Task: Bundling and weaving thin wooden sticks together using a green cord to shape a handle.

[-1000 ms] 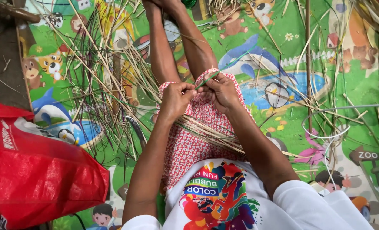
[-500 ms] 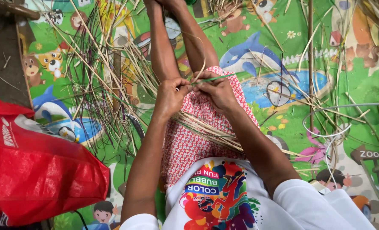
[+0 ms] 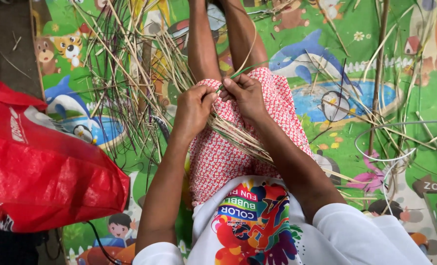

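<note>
Dry, matt straw strips (image 3: 238, 135), glossy red plastic bag (image 3: 46, 172) (crinkled), smooth printed foam mat (image 3: 400, 73).

Hands: left hand (image 3: 193, 109) and right hand (image 3: 246, 94) side by side above the lap.
Strips: bundle of dried straw-coloured reed strips (image 3: 238, 137) across the lap, under both hands.
Bag: red plastic shopping bag (image 3: 41, 167) left of the person, on the cartoon-printed play mat (image 3: 356, 73).
</note>
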